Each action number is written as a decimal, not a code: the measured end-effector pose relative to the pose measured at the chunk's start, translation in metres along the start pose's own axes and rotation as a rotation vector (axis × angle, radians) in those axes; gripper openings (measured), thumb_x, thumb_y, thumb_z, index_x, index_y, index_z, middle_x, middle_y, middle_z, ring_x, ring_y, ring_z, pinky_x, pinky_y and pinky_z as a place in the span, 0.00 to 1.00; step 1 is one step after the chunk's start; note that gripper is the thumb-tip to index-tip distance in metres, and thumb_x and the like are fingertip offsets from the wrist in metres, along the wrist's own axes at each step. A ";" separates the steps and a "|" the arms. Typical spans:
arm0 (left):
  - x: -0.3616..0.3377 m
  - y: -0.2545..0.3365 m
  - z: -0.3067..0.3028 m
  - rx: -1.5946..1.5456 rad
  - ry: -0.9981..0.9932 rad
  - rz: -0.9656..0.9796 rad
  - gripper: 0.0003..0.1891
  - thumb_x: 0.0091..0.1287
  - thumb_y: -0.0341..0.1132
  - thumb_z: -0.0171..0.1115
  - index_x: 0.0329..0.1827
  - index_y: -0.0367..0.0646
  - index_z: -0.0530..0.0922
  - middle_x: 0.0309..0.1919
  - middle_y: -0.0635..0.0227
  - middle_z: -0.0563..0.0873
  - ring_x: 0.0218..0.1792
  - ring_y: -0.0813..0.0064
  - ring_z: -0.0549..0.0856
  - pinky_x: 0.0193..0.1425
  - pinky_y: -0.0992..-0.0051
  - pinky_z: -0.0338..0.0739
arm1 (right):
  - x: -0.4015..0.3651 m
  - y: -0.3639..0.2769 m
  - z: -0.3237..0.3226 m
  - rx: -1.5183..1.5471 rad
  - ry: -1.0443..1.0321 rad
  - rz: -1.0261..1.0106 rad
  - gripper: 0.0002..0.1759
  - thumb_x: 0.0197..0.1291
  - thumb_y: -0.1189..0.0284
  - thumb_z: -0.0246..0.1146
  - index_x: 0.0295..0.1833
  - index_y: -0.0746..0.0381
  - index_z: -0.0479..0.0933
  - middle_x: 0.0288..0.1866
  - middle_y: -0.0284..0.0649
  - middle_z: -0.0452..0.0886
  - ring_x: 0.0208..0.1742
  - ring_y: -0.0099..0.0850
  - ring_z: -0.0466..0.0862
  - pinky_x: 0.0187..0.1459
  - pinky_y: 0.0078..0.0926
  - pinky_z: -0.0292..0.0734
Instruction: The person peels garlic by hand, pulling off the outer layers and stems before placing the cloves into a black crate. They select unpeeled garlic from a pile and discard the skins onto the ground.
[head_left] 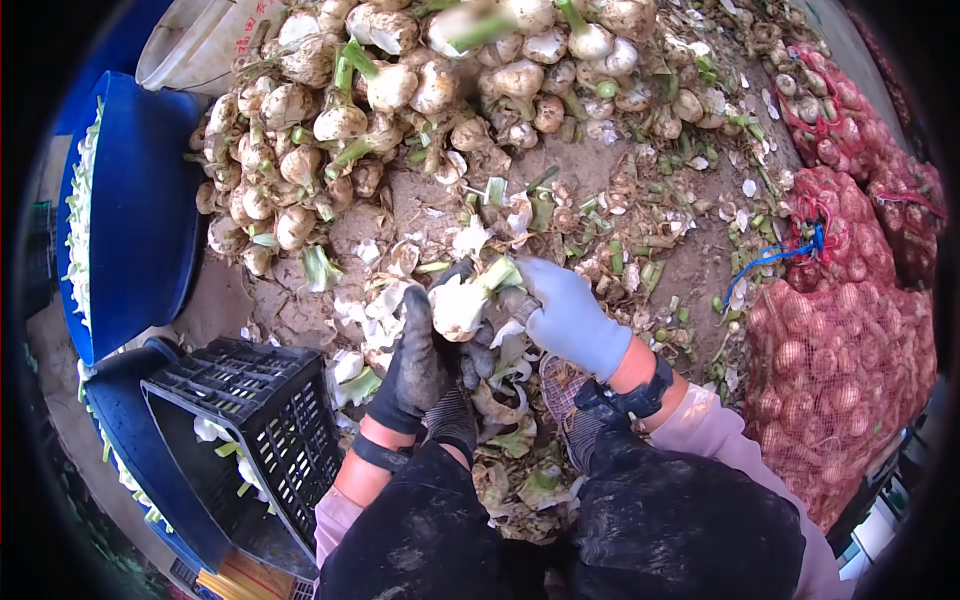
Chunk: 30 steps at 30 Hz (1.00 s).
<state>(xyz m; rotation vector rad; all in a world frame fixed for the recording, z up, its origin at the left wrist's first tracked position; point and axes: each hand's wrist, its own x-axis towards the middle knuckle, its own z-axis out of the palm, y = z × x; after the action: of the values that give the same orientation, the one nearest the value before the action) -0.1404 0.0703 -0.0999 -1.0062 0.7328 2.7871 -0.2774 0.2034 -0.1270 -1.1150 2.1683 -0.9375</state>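
Left hand (410,365) grips the garlic bulb (459,310), ahead of the knees (645,485); right hand (575,318) is closed on its stalk (499,274). Black crate (235,376) borders left, mesh sacks (840,375) right; littered floor (690,268) separates them, reaching the bulb heap (300,165).

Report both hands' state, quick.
Left hand: closed around the garlic bulb.
Right hand: partly curled at the bulb's green stem; whether it grips cannot be told.
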 end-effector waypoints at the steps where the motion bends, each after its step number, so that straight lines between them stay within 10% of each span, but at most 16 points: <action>1: 0.000 0.000 0.003 0.031 0.037 0.051 0.37 0.69 0.67 0.43 0.71 0.51 0.61 0.36 0.64 0.82 0.23 0.76 0.81 0.23 0.79 0.73 | 0.003 0.003 0.008 0.299 0.048 -0.007 0.23 0.58 0.64 0.66 0.52 0.70 0.74 0.35 0.43 0.83 0.38 0.40 0.84 0.42 0.37 0.77; 5: -0.009 0.009 -0.003 0.634 -0.020 -0.072 0.30 0.71 0.44 0.58 0.72 0.47 0.58 0.40 0.66 0.83 0.31 0.76 0.84 0.28 0.78 0.79 | 0.003 0.002 0.007 0.753 -0.231 0.285 0.20 0.59 0.68 0.66 0.52 0.69 0.76 0.39 0.43 0.85 0.41 0.30 0.83 0.45 0.30 0.76; 9: 0.009 0.008 -0.028 0.393 0.278 0.058 0.26 0.71 0.35 0.57 0.70 0.39 0.61 0.51 0.63 0.81 0.41 0.72 0.86 0.46 0.73 0.84 | 0.004 -0.013 -0.006 0.934 -0.241 0.439 0.15 0.64 0.76 0.60 0.54 0.69 0.76 0.41 0.37 0.85 0.40 0.20 0.80 0.43 0.21 0.76; 11: 0.017 0.005 -0.029 0.379 0.203 0.403 0.22 0.73 0.31 0.52 0.69 0.39 0.64 0.57 0.61 0.78 0.59 0.71 0.77 0.67 0.73 0.70 | 0.003 -0.028 -0.015 0.960 -0.410 0.524 0.14 0.65 0.77 0.58 0.54 0.69 0.77 0.42 0.37 0.85 0.42 0.18 0.80 0.43 0.18 0.75; 14: 0.016 0.005 -0.021 0.106 0.009 0.409 0.19 0.72 0.30 0.54 0.65 0.40 0.70 0.57 0.61 0.78 0.62 0.72 0.74 0.69 0.73 0.69 | -0.003 -0.020 0.006 0.823 -0.203 0.309 0.14 0.64 0.76 0.58 0.55 0.66 0.77 0.44 0.40 0.85 0.43 0.24 0.82 0.45 0.25 0.77; 16: 0.014 0.011 -0.013 1.125 0.013 0.706 0.17 0.70 0.33 0.58 0.60 0.40 0.75 0.56 0.62 0.79 0.59 0.73 0.77 0.64 0.74 0.73 | -0.005 -0.019 0.003 0.775 -0.287 0.253 0.15 0.63 0.76 0.59 0.55 0.65 0.77 0.44 0.43 0.85 0.43 0.27 0.83 0.46 0.26 0.77; 17: 0.010 0.013 -0.011 1.128 0.010 0.699 0.17 0.70 0.33 0.58 0.60 0.40 0.75 0.56 0.62 0.79 0.59 0.73 0.77 0.64 0.74 0.73 | -0.005 -0.025 0.001 0.729 -0.378 0.198 0.16 0.62 0.75 0.60 0.55 0.64 0.77 0.44 0.45 0.84 0.42 0.30 0.83 0.46 0.27 0.77; 19: 0.003 0.016 -0.007 0.699 0.121 0.211 0.15 0.67 0.36 0.64 0.53 0.39 0.78 0.52 0.64 0.82 0.53 0.74 0.81 0.57 0.76 0.77 | -0.002 -0.024 -0.011 0.618 -0.423 0.321 0.16 0.58 0.73 0.62 0.52 0.65 0.76 0.42 0.49 0.83 0.44 0.37 0.84 0.47 0.31 0.78; 21: 0.002 0.014 -0.007 0.315 0.091 0.188 0.18 0.72 0.46 0.55 0.49 0.39 0.78 0.52 0.61 0.82 0.52 0.72 0.82 0.54 0.75 0.78 | 0.004 -0.006 -0.016 -0.160 -0.178 0.235 0.14 0.59 0.73 0.58 0.50 0.63 0.77 0.41 0.49 0.83 0.42 0.42 0.84 0.46 0.37 0.79; 23: 0.006 0.007 -0.007 0.282 0.011 0.289 0.20 0.75 0.48 0.48 0.50 0.38 0.78 0.54 0.57 0.81 0.55 0.68 0.80 0.59 0.69 0.76 | 0.004 0.004 -0.017 -0.145 -0.146 0.223 0.15 0.52 0.73 0.56 0.46 0.62 0.78 0.40 0.53 0.81 0.42 0.51 0.82 0.44 0.44 0.78; 27: 0.004 0.011 -0.013 0.086 0.030 0.216 0.20 0.73 0.50 0.50 0.48 0.41 0.77 0.57 0.53 0.79 0.60 0.59 0.77 0.66 0.61 0.70 | -0.006 -0.014 -0.021 -0.308 -0.421 0.332 0.14 0.51 0.66 0.61 0.41 0.62 0.79 0.36 0.50 0.84 0.42 0.46 0.85 0.44 0.42 0.79; 30: 0.009 0.032 -0.023 -0.428 0.062 0.346 0.23 0.71 0.50 0.52 0.56 0.40 0.73 0.58 0.60 0.79 0.62 0.51 0.75 0.70 0.50 0.65 | -0.038 -0.021 -0.021 -0.137 -1.081 0.124 0.15 0.52 0.64 0.63 0.41 0.62 0.80 0.36 0.50 0.84 0.39 0.45 0.85 0.42 0.42 0.79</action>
<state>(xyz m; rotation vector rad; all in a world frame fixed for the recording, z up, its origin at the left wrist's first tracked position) -0.1418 0.0304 -0.1077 -1.1243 0.3426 3.3216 -0.2623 0.2335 -0.0922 -1.1445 1.3664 -0.0378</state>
